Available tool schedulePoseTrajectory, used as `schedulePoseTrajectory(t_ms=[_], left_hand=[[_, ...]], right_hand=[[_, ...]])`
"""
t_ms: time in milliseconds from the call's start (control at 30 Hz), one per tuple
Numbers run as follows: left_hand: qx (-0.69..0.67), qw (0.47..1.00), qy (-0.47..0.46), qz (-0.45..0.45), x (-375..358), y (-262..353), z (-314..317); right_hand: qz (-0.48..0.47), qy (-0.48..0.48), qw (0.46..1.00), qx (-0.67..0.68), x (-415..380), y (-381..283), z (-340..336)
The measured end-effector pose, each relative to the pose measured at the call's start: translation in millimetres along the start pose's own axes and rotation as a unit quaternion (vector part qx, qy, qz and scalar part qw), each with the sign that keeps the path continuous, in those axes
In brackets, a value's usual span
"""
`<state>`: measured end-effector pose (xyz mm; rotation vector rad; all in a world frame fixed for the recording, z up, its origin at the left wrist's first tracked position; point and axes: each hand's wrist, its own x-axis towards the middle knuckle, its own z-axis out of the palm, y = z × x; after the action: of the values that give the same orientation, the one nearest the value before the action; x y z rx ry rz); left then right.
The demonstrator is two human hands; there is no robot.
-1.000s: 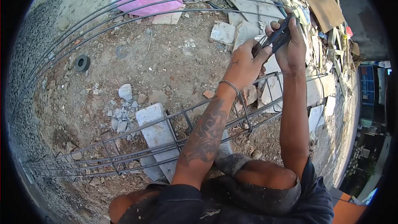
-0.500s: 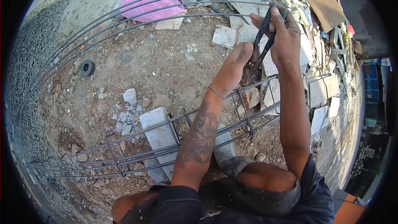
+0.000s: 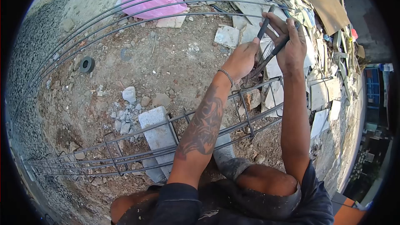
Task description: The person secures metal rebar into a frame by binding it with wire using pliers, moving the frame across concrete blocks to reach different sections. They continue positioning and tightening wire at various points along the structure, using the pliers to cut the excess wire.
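Note:
Long dark-handled pincers [image 3: 278, 49] are in my right hand [image 3: 290, 50], their handles spread apart, one against the palm and the other by the fingertips. My left hand [image 3: 243, 61] is closed around a few thin tie wires [image 3: 251, 75] near the pincers' jaws, its thumb close to one handle. The jaws are partly hidden behind the left hand and wires. Just below both hands runs a rebar cage [image 3: 250, 118] of long bars with square stirrups, crossing in front of my knees. My left forearm passes over it.
A pale concrete block [image 3: 156, 127] supports the cage. Several long bars [image 3: 166, 4] arch across the far side, over a pink plastic bag [image 3: 154, 0]. A dark ring-shaped roll [image 3: 87, 64] lies on the dirt. Broken boards and tiles [image 3: 329, 12] pile up at right.
The pincers' handles have spread wider as my right hand's fingers opened. My left hand has shifted slightly up and right along the tool.

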<state>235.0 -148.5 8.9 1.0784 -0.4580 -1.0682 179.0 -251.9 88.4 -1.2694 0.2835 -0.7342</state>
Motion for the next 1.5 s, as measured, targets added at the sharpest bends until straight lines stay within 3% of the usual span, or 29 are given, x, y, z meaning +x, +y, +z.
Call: schedulePoseTrajectory(t_ms=[67,133,333,433,467,867,1000,1100,1300,1500], left_hand=[[0.036,0.999,0.004,0.025,-2,0,1],[-0.113,0.994,0.005,-0.003,-7,7,6],[-0.193,0.981,0.003,0.006,-9,-4,3],[-0.114,0.992,0.026,0.041,-15,-8,8],[-0.087,0.996,0.033,0.017,-19,-3,9],[-0.038,0.998,-0.029,0.028,-23,1,6],[-0.098,0.993,-0.065,0.011,-26,2,3],[-0.099,0.994,-0.025,0.035,-26,1,3],[-0.083,0.996,-0.041,-0.008,-27,9,11],[-0.071,0.996,-0.029,-0.035,-22,11,17]], right_hand=[[0.005,-0.013,1.000,0.019,0,1,0],[-0.008,-0.022,1.000,0.010,5,1,3],[0.030,-0.083,0.995,0.040,3,-5,1],[0.040,-0.084,0.993,0.074,-3,-2,1],[0.036,-0.070,0.995,0.068,-4,-1,2],[0.051,-0.003,0.999,-0.009,-11,-3,25],[0.029,-0.013,0.999,-0.010,-17,-6,29],[0.009,0.000,1.000,0.012,-18,-5,20],[0.067,0.008,0.993,0.097,-15,-8,11],[0.093,0.020,0.994,0.054,-11,-10,15]])
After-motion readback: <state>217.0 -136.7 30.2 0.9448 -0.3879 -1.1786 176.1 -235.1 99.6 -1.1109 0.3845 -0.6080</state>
